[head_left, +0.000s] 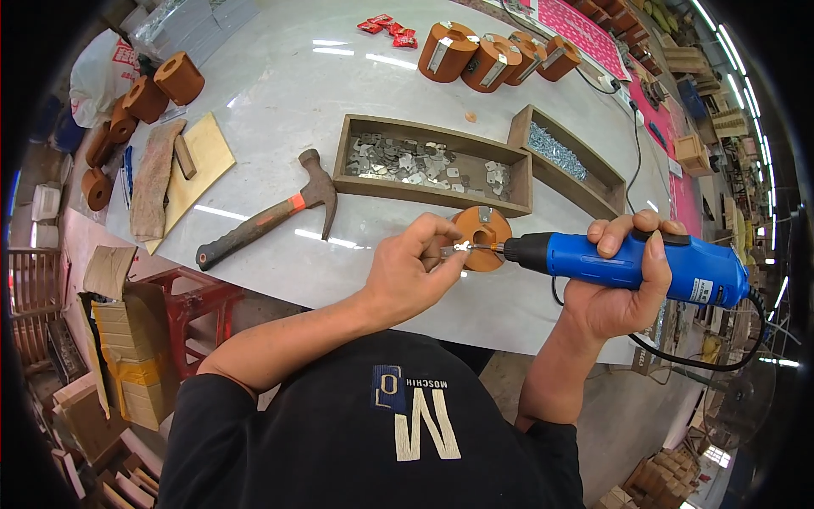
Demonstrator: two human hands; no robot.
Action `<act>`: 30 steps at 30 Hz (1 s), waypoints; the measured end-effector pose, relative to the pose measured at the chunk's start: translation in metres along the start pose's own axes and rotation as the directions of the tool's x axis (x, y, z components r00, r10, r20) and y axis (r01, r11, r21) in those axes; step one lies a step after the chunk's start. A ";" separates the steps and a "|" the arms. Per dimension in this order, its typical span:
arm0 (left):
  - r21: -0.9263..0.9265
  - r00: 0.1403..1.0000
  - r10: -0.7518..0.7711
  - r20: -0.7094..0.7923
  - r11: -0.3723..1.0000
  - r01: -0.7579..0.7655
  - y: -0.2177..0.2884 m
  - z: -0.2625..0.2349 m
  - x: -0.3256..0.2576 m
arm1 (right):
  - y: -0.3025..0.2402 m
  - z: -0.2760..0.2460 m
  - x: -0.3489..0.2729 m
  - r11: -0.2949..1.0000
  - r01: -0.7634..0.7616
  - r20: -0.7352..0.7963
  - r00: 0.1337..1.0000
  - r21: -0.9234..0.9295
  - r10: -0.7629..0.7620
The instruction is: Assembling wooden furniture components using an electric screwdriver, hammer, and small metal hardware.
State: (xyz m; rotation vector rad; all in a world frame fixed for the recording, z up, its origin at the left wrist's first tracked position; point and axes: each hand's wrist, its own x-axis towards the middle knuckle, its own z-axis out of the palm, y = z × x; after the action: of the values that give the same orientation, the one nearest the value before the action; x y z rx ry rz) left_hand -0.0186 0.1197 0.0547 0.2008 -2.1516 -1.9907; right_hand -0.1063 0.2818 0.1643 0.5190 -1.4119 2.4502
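A blue electric screwdriver (632, 261) was gripped tightly by the right hand (615, 293), its tip set against an orange wooden block (482, 238) at the table's (280, 110) near edge, where a small metal piece (459, 247) was pinched by the left hand's (411, 271) fingers.

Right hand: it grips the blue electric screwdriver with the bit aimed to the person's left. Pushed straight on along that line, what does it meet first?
Most likely the small metal piece pinched by the left hand against the orange wooden block; the blue electric screwdriver in the right hand seems nearly touching it, though depth is unclear.

hammer (271, 212) left of tray (432, 161), disc (483, 239) before tray, screwdriver (632, 263) right
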 end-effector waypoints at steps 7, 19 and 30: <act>0.208 0.982 0.179 0.057 0.960 -0.187 0.001 0.013 0.011 | -0.009 0.014 -0.003 0.998 0.009 0.015 1.000 -0.067 -0.008; 0.049 0.984 0.176 0.034 0.983 -0.178 -0.008 0.016 0.010 | -0.006 0.045 0.000 0.984 0.012 0.230 0.973 -0.180 0.030; 0.010 0.980 0.184 0.080 0.983 -0.185 -0.006 0.011 0.011 | -0.003 0.061 -0.002 0.971 -0.055 0.291 0.949 -0.234 0.124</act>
State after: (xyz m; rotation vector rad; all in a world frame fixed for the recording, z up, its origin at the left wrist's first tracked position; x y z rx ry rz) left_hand -0.0320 0.1276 0.0482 -0.0739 -2.1478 -1.9054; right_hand -0.0930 0.2298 0.1939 0.8230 -1.8444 2.3093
